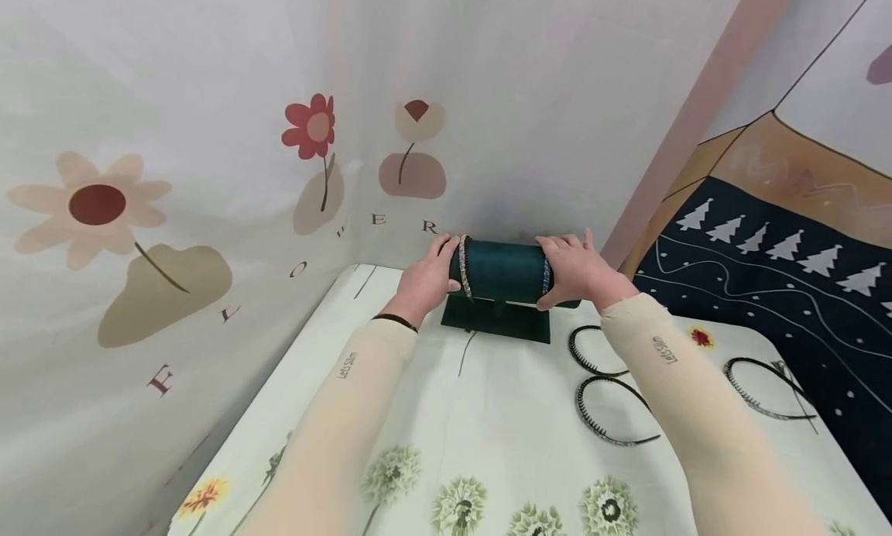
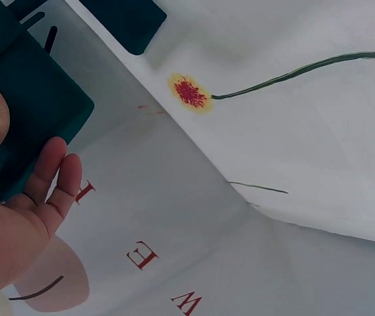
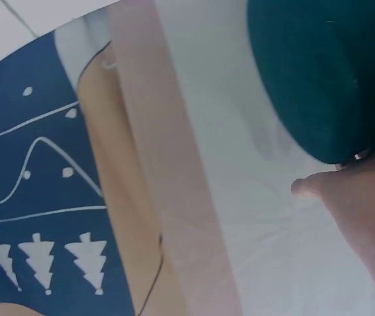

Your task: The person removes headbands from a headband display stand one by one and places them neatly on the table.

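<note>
A dark green padded roll (image 1: 503, 271) on a flat green base (image 1: 495, 321) stands at the table's back edge. Two glittering bands circle it: one (image 1: 464, 268) near its left end, another (image 1: 547, 277) near its right end. The left hand (image 1: 427, 279) grips the roll's left end, thumb in front; in the left wrist view that hand (image 2: 16, 197) lies against the green fabric (image 2: 42, 99). At the right end, the right hand (image 1: 577, 269) holds the roll beside the band. The right wrist view shows the hand (image 3: 365, 204) under the roll's end (image 3: 306, 79), its grip mostly hidden.
Two dark toothed headbands (image 1: 592, 420) lie right of the stand, partly behind the right sleeve, and another (image 1: 759, 404) lies near the table's right edge. A flower-printed cloth covers the table (image 1: 516, 404). Printed curtains (image 1: 557, 118) hang behind and to the left.
</note>
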Available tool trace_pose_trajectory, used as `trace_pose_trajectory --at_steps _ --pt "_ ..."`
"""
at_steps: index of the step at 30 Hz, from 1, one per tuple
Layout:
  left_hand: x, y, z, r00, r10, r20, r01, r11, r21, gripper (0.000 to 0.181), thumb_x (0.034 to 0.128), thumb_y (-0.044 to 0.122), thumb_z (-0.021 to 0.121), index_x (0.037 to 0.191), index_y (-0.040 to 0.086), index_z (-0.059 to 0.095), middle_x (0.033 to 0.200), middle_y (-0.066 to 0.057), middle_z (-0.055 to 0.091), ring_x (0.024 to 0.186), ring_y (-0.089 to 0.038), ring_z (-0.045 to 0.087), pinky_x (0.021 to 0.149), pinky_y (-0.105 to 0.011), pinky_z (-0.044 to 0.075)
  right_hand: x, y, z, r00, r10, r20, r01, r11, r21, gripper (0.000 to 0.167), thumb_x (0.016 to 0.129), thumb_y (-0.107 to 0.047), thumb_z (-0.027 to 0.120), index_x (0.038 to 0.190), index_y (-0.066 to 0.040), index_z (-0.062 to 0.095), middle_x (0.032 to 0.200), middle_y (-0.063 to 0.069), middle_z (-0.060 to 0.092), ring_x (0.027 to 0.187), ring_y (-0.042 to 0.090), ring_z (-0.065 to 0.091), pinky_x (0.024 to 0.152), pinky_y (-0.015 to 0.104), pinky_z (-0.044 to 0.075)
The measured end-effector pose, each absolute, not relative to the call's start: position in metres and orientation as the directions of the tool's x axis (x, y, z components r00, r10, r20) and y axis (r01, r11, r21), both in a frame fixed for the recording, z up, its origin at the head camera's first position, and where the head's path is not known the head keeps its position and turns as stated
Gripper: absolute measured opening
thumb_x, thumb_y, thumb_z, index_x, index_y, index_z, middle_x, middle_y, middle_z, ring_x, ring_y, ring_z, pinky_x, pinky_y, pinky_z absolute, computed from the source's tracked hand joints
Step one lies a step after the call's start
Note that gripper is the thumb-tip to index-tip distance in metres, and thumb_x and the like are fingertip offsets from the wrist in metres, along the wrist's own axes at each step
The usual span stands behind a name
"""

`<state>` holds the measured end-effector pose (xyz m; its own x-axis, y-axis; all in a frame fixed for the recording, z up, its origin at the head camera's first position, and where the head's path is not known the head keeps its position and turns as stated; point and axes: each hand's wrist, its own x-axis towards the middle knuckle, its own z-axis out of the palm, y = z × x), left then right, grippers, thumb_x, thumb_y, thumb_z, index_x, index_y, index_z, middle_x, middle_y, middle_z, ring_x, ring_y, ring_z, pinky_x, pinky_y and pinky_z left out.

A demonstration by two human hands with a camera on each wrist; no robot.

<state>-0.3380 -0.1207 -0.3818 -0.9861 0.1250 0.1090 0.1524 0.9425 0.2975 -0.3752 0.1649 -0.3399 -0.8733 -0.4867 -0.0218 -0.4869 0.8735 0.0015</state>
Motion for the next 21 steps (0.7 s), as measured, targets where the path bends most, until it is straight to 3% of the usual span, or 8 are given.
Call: trace_pose_trajectory --at_steps 21 --pt "-0.337 -0.119 -0.382 -0.986 0.119 0.118 0.148 0.947 0.287 0.094 0.1003 0.039 0.071 0.174 0.022 0.015 0.180 -0.005 0.014 0.072 -0.023 0.058 0.070 -0.032 0.051 -0.371 0.194 -0.343 -0.889 -0.459 0.001 -0.458 0.888 -0.029 0.130 0.073 -0.049 0.096 0.170 -0.006 0.021 0.171 0.023 0.034 0.157 0.048 0.025 0.126 0.079 -0.002"
